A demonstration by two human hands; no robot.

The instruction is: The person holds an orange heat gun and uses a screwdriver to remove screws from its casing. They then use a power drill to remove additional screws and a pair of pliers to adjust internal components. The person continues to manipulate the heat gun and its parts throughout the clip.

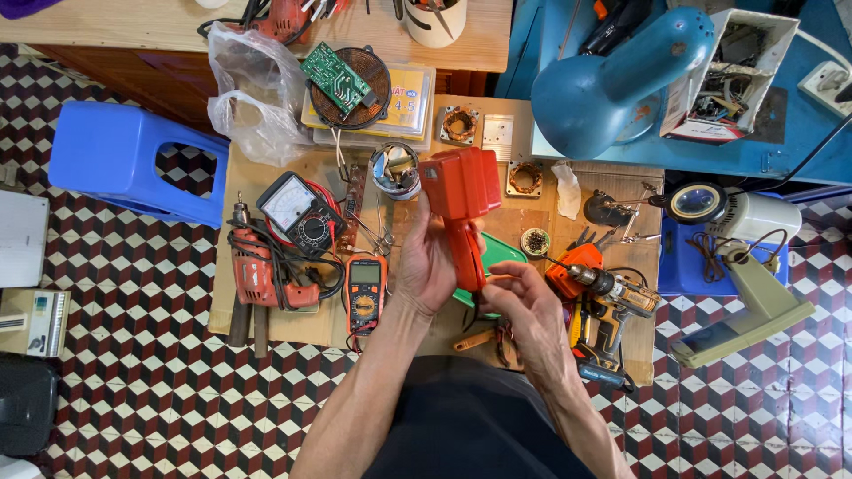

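My left hand (426,266) grips the handle of an orange-red plastic tool housing (461,191), shaped like a drill body, and holds it upright above a low wooden work board (266,324). My right hand (524,306) pinches the bottom end of that handle from the right, where thin dark wires hang out. A green flat piece (501,253) lies on the board just behind the handle.
On the board lie a red corded drill (257,275), an analog meter (297,213), an orange digital multimeter (365,291), a cordless drill (603,297), a coil with a green circuit board (342,82) and copper stators. A blue stool (124,160) stands left, a blue desk lamp (612,75) and magnifier right.
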